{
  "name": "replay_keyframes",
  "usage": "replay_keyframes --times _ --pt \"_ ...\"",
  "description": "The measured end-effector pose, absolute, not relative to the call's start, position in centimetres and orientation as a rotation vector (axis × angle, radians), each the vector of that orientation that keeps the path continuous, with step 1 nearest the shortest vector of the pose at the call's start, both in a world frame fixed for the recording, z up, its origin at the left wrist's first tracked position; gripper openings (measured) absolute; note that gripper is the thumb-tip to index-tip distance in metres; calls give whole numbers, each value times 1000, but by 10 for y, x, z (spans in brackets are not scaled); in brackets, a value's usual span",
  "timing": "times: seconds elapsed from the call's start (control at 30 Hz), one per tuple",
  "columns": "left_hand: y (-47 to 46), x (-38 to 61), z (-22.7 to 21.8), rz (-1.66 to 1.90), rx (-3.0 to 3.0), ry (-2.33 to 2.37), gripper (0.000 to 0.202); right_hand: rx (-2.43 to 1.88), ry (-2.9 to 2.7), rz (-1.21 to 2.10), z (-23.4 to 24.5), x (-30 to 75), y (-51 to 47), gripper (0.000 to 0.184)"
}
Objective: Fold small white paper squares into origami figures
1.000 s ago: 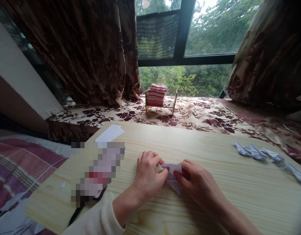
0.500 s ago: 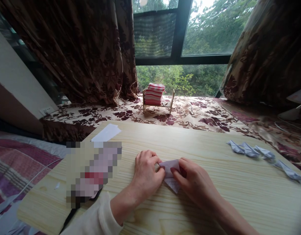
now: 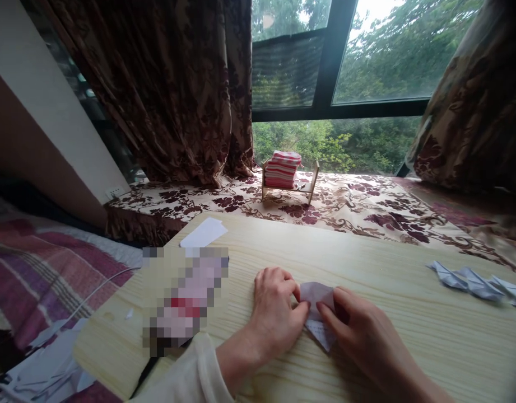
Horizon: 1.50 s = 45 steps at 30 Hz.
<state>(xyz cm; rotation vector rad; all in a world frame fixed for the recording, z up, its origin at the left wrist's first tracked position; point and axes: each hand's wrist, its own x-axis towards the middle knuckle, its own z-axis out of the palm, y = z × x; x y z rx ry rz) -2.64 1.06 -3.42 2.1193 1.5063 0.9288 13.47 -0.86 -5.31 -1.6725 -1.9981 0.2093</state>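
Observation:
A small pale lilac folded paper [image 3: 316,310] lies on the light wooden table [image 3: 409,336] between my two hands. My left hand [image 3: 274,316], in a cream sleeve, has its fingers curled and pinches the paper's left edge. My right hand [image 3: 362,336] presses its thumb and fingers onto the paper's right side. A pointed corner of the paper sticks out below the two thumbs.
Several folded paper shapes [image 3: 472,280] lie in a row at the table's right edge. A white slip [image 3: 204,232] and a blurred-out object [image 3: 184,296] sit to the left. A small wooden rack with striped cloths [image 3: 285,173] stands on the flowered window seat. A plaid blanket [image 3: 43,274] lies at the left.
The view has swung to the left, so everything sits further right in the frame. Both hands keep hold of the paper, whose upper flap now stands up a little more.

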Motion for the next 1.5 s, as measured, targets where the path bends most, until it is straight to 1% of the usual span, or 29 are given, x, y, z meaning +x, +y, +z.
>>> replay_keyframes --times 0.33,0.53,0.73,0.9,1.07,1.27,1.4,1.5 --pt "8 -21 -33 911 2248 1512 16 -1630 -1935 385 -39 136 -10 26" --pt "8 -23 -33 963 2332 1425 7 -1611 -1963 416 -39 137 -11 23" --pt "9 -31 -28 914 2555 1285 16 -1618 -1973 404 -38 137 -12 24" --pt "9 -32 -26 836 2610 1219 18 -1617 -1982 400 -36 136 -12 27" --pt "12 -33 -24 847 2313 1287 13 -1577 -1889 486 -35 140 -10 30" --pt "12 -29 -13 982 1948 1275 16 -1429 -1479 816 -31 143 -5 26" --pt "9 -24 -9 853 1734 1173 18 -1292 -1335 1003 -20 140 -6 26" --pt "9 -23 -11 817 1492 1076 18 -1283 -1333 1015 -14 139 -8 28"
